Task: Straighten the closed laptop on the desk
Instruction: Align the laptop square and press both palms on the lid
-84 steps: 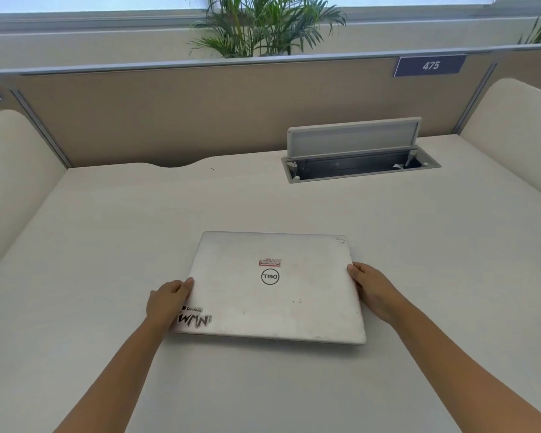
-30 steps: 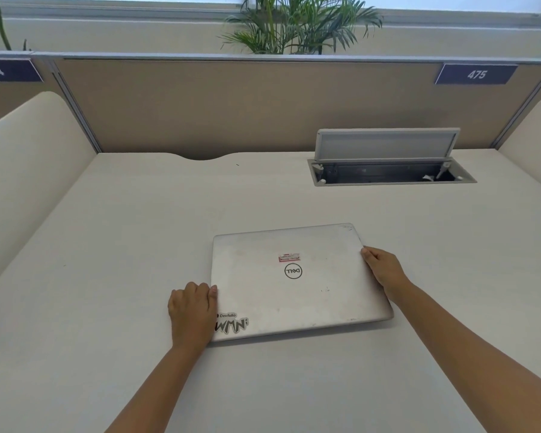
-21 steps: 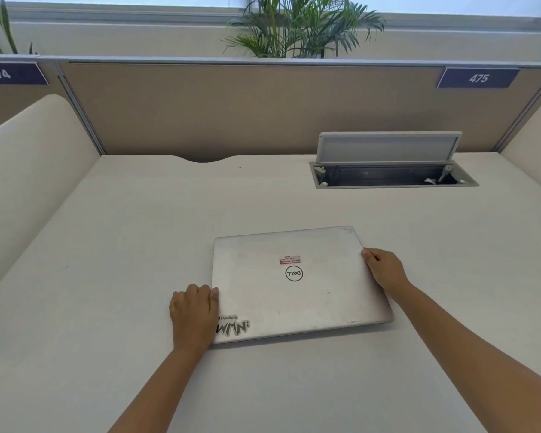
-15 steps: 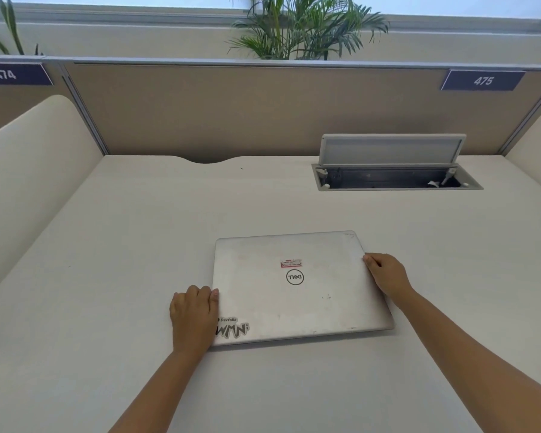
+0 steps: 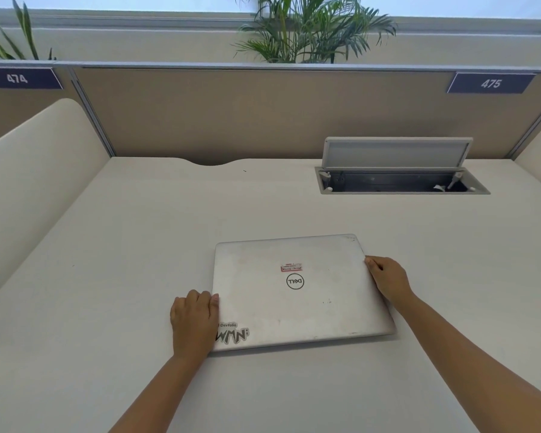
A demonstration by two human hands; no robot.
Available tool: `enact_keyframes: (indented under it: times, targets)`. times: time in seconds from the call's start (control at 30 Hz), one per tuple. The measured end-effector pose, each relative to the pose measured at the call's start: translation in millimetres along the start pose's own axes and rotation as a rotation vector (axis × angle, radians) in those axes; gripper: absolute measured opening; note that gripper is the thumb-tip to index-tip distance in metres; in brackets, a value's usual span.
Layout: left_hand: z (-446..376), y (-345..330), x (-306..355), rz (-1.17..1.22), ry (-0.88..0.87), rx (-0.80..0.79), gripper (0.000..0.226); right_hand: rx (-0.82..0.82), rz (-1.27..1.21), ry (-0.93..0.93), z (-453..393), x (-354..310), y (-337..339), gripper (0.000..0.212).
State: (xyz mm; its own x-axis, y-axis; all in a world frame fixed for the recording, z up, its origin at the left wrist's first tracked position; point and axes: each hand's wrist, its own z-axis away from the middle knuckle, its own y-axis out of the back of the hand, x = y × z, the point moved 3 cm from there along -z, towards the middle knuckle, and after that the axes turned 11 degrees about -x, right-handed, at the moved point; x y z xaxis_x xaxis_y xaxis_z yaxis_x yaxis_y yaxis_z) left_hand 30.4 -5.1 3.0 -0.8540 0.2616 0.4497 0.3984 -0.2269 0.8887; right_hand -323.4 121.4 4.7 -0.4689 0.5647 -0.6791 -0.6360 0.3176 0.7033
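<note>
A closed silver laptop with stickers on its lid lies flat on the white desk, in the middle near me. Its near edge runs slightly up to the right. My left hand rests against the laptop's left edge near the front corner, fingers curled onto the rim. My right hand grips the right edge near the far corner, with fingertips on the rim.
An open cable hatch with its raised grey flap sits at the back right of the desk. A tan partition closes the back, and cream side panels stand left and right. Plants show behind the partition.
Since the oldest frame the laptop has turned anticlockwise, its right side swinging away from me. Over the last second both hands and the laptop have stayed nearly still; only my head view has shifted.
</note>
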Motion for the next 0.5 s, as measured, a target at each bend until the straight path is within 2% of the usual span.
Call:
enact_keyframes:
  times: [0.1, 0.17, 0.27, 0.37, 0.5]
  targets:
    - [3.7, 4.7, 5.8, -0.068, 0.03, 0.001, 0.058, 0.099, 0.022, -0.055, 5.5, -5.9, -9.7, 0.034]
    - [5.7, 8.7, 13.9, -0.104, 0.077, -0.085, 0.047, 0.149, 0.1, -0.097, 10.5, -14.3, -17.7, 0.023]
    - [4.1, 4.2, 24.2, -0.186, 0.007, -0.094, 0.036, 0.136, 0.326, -0.018, 14.0, -25.1, -26.8, 0.033]
    - [7.9, -2.5, 41.3, -0.196, -0.079, -0.065, 0.052, 0.086, 0.461, 0.118, 19.0, -29.7, -40.4, 0.044]
    - [23.1, -19.2, 77.0, -0.256, -0.232, -0.132, 0.046, -0.009, 0.517, 0.244, 33.4, -34.3, -64.3, 0.049]
